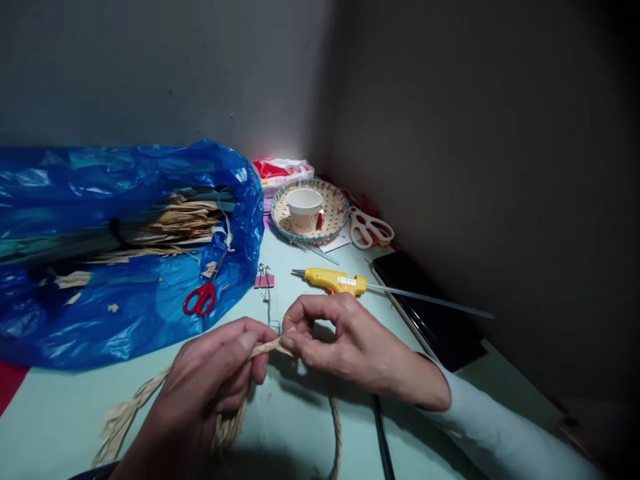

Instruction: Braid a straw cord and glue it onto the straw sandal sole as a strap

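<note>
A pale, twisted straw cord (267, 347) stretches between my two hands above the table. My left hand (213, 373) is closed on it, with the thumb pressed along the top. My right hand (345, 337) pinches the cord's other end between thumb and fingertips. Loose, frayed strands (125, 417) trail out to the left of my left hand, and a bundle of straw (231, 427) hangs beneath it. Below my right hand a length of twisted cord (336, 433) runs down to the frame's lower edge; where it joins the rest is hidden.
Red-handled scissors (200, 300) lie on a blue plastic bag (220, 167) holding dried straw (185, 220). Beyond my hands are a pink binder clip (265, 281), a yellow glue gun (335, 280), a woven basket (340, 207) with a paper cup (304, 212), white-handled scissors (370, 229) and a black tablet-like device (425, 307).
</note>
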A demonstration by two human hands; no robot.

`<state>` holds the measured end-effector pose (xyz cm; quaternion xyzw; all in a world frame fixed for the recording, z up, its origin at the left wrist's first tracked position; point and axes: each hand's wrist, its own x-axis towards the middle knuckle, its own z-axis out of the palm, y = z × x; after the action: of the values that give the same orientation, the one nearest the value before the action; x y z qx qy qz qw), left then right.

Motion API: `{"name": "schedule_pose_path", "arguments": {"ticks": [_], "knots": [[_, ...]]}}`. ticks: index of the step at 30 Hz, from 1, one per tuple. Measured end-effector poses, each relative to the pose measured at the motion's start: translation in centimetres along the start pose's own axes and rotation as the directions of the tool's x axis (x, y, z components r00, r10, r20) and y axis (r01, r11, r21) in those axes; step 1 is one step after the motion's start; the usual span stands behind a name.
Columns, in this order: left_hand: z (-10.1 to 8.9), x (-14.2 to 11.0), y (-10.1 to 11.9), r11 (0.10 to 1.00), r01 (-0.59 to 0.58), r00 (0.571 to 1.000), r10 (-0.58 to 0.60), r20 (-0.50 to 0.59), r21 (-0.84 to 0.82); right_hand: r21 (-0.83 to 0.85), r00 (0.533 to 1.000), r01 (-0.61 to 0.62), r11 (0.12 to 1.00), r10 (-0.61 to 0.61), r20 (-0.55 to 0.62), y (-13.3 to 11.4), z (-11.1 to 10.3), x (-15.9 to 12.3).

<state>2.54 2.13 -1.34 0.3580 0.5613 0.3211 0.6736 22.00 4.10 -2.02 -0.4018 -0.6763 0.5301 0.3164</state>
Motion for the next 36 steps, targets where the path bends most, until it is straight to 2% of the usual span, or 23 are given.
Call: {"name": "schedule_pose_path", "arguments": {"ticks": [5, 11, 13, 15, 17, 19, 23, 25, 27, 32, 36], "knots": [[-0.1, 0.4, -0.2, 0.978, -0.074, 0.997, 0.071, 0.022, 0.195, -0.078, 0.999, 0.037, 0.996, -0.039, -0.021, 0.3, 0.3, -0.1], [-0.2, 0.5, -0.2, 0.970, -0.113, 0.991, 0.125, -0.045, 0.214, -0.042, 1.000, 0.021, 0.999, -0.022, -0.005, -0.5, -0.3, 0.2], [-0.1, 0.4, -0.1, 0.971, -0.127, 0.987, 0.144, -0.071, 0.202, -0.046, 0.997, 0.014, 0.999, -0.017, -0.070, -0.9, -0.9, 0.2], [0.0, 0.4, -0.1, 0.972, -0.139, 0.982, 0.159, -0.097, 0.188, -0.193, 0.977, -0.005, 0.981, -0.036, -0.208, -1.0, -1.5, -0.3], [0.0, 0.5, -0.2, 0.974, -0.150, 0.977, 0.173, -0.129, 0.168, -0.412, 0.943, -0.057, 0.910, -0.086, -0.321, -0.7, -2.2, -1.1], [-0.2, 0.7, -0.5, 0.975, -0.172, 0.971, 0.192, -0.143, 0.139, -0.581, 0.930, -0.148, 0.800, -0.087, -0.358, -0.1, -2.6, -2.2], [-0.7, 1.3, -1.0, 0.975, -0.219, 0.966, 0.223, -0.128, 0.049, -0.789, 0.913, -0.391, 0.474, 0.089, -0.399, 1.8, -2.5, -3.8], [-0.8, 1.5, -1.1, 0.973, -0.229, 0.965, 0.230, -0.128, 0.016, -0.810, 0.897, -0.441, 0.386, 0.155, -0.415, 2.5, -2.2, -4.1], [-0.8, 1.5, -1.0, 0.971, -0.239, 0.962, 0.237, -0.133, 0.006, -0.788, 0.887, -0.459, 0.410, 0.174, -0.427, 2.9, -1.9, -4.0], [-0.4, 1.0, -0.4, 0.955, -0.288, 0.935, 0.296, -0.193, 0.073, -0.678, 0.855, -0.493, 0.544, 0.162, -0.492, 3.3, -2.0, -3.0], [-0.7, 0.8, 0.1, 0.935, -0.320, 0.918, 0.346, -0.193, 0.154, -0.532, 0.833, -0.476, 0.700, 0.166, -0.527, 3.6, -2.4, -2.8]]}}
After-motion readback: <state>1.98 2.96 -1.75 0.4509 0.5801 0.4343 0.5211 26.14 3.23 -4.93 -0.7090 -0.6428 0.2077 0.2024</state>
